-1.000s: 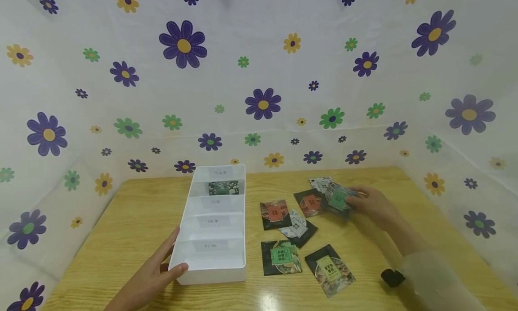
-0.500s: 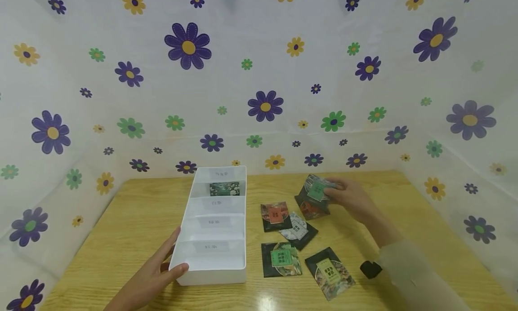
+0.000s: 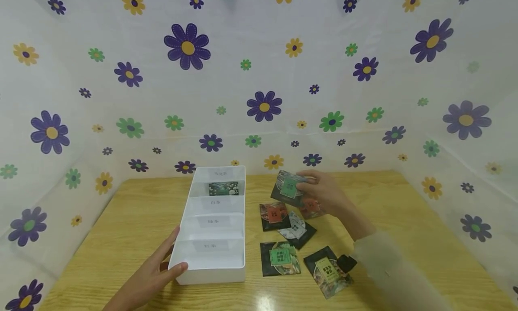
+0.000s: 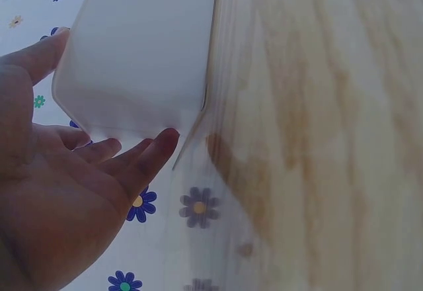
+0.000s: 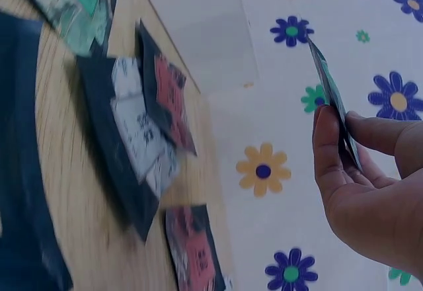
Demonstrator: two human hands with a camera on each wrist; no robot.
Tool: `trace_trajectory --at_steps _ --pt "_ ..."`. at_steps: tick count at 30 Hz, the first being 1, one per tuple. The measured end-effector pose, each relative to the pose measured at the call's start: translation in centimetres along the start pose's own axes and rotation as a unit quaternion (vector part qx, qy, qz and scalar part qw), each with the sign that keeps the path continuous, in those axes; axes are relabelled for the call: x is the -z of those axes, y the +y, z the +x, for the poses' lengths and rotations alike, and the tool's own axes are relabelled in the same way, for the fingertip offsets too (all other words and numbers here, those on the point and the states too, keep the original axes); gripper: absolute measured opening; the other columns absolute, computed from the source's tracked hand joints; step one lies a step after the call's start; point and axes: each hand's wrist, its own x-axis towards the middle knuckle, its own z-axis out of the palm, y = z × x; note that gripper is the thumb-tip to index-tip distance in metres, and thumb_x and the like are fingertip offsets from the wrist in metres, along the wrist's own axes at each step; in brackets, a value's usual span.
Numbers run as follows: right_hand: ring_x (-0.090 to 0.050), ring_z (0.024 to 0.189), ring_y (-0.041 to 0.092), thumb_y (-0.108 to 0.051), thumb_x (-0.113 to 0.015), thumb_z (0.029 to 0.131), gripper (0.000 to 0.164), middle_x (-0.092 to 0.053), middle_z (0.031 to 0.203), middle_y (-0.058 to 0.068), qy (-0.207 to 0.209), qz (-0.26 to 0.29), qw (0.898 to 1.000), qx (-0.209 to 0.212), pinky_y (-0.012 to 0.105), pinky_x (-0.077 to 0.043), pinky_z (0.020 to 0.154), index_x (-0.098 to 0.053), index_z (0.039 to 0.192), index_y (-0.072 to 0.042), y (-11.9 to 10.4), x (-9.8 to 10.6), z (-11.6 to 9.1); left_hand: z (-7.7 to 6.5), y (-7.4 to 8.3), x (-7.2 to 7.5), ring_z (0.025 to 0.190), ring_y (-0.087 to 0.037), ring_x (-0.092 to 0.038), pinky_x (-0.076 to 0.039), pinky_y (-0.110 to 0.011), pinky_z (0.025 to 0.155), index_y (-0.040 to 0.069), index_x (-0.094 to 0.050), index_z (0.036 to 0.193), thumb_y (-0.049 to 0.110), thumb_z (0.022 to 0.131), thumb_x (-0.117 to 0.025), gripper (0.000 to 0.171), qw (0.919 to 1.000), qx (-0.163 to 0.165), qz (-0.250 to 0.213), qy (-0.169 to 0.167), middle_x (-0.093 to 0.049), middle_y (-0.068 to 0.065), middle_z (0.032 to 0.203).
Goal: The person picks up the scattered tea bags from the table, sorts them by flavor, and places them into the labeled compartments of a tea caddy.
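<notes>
My right hand (image 3: 328,194) pinches a flat sachet with a green label (image 3: 278,190) between thumb and fingers, lifted over the table's back part. In the right wrist view this sachet (image 5: 325,76) shows nearly edge-on. On the left stands a long white divided box (image 3: 210,276) with a paper label in several compartments. My left hand (image 3: 155,268) holds its near left corner, thumb at the front rim and fingers along the side. The left wrist view shows those fingers (image 4: 155,155) against the box wall (image 4: 142,46). A dark green printed packet (image 3: 224,188) leans inside a rear compartment.
Right of the box lie a red-label sachet (image 3: 275,215), a white-label one (image 3: 294,230) overlapping it, a green-label one (image 3: 280,258) and a yellow-label one (image 3: 323,268). Another red-label sachet (image 3: 313,208) is partly hidden by my right hand. Flowered white cloth (image 3: 226,86) surrounds the wooden table (image 3: 133,212).
My right hand has carried the green-label sachet leftward from the right, past the rear red-label sachet toward the box. My left hand has stayed on the box corner.
</notes>
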Motion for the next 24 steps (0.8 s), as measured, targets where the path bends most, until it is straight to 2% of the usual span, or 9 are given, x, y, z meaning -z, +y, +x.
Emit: trace_trajectory --at_steps 3,6,9,14,17,20,24 --pt "-0.073 0.100 0.030 -0.011 -0.065 0.103 0.048 -0.062 0.133 0.028 -0.014 0.005 1.000 0.005 0.044 -0.058 0.090 -0.051 0.147 0.001 -0.6 -1.4 0.4 0.0 0.0 0.0 0.147 -0.051 -0.031 -0.051 -0.036 0.098 0.014 -0.005 0.168 0.028 0.104 -0.064 0.088 1.0000 -0.002 0.000 0.000 -0.009 -0.023 0.170" --pt "-0.073 0.101 0.031 -0.013 -0.066 0.102 0.050 -0.062 0.136 0.026 -0.023 -0.003 1.000 0.011 0.051 -0.054 0.097 -0.051 0.148 -0.001 -1.2 -2.7 0.7 -0.1 0.0 0.0 0.147 -0.051 -0.031 -0.052 -0.041 0.100 0.015 -0.005 0.168 0.028 0.104 -0.064 0.088 1.0000 0.000 0.001 0.002 -0.009 -0.023 0.170" --pt "-0.074 0.100 0.031 -0.014 -0.067 0.101 0.049 -0.062 0.137 0.024 -0.028 -0.008 0.999 0.012 0.050 -0.053 0.098 -0.053 0.147 -0.004 -1.8 -4.0 1.1 -0.1 0.1 0.0 0.147 -0.052 -0.030 -0.051 -0.046 0.102 0.016 -0.005 0.168 0.029 0.104 -0.064 0.087 1.0000 0.004 0.002 0.002 -0.008 -0.023 0.171" --pt "-0.073 0.103 0.029 -0.016 -0.067 0.102 0.048 -0.058 0.145 0.018 -0.041 -0.030 0.998 0.026 0.049 -0.052 0.101 -0.055 0.147 -0.006 -2.3 -5.8 1.4 0.0 0.1 0.1 0.148 -0.051 -0.029 -0.051 -0.042 0.101 0.014 -0.004 0.168 0.028 0.104 -0.063 0.087 1.0000 0.000 -0.003 -0.003 -0.008 -0.023 0.171" --pt "-0.073 0.102 0.028 -0.018 -0.067 0.102 0.048 -0.063 0.138 0.017 -0.053 -0.025 0.998 0.025 0.055 -0.049 0.103 -0.055 0.146 -0.007 -2.6 -6.7 1.6 0.0 0.0 0.0 0.148 -0.051 -0.028 -0.051 -0.045 0.102 0.014 -0.004 0.168 0.029 0.104 -0.063 0.088 1.0000 0.003 -0.004 -0.004 -0.008 -0.023 0.170" --pt "-0.074 0.096 0.028 -0.015 -0.067 0.101 0.046 -0.070 0.122 0.015 -0.064 -0.005 0.998 0.023 0.056 -0.052 0.098 -0.056 0.145 -0.005 -2.9 -7.5 1.8 0.0 0.1 0.0 0.148 -0.052 -0.027 -0.050 -0.050 0.103 0.015 -0.005 0.168 0.030 0.104 -0.063 0.088 0.9999 0.009 -0.004 -0.003 -0.007 -0.023 0.171" --pt "-0.075 0.093 0.028 -0.009 -0.067 0.101 0.042 -0.071 0.120 0.017 -0.073 0.023 0.997 0.022 0.049 -0.058 0.089 -0.058 0.141 -0.001 -3.4 -8.8 2.2 0.0 0.2 0.0 0.148 -0.052 -0.027 -0.049 -0.052 0.104 0.014 -0.004 0.168 0.030 0.104 -0.063 0.088 0.9999 0.012 -0.004 -0.003 -0.007 -0.024 0.170"
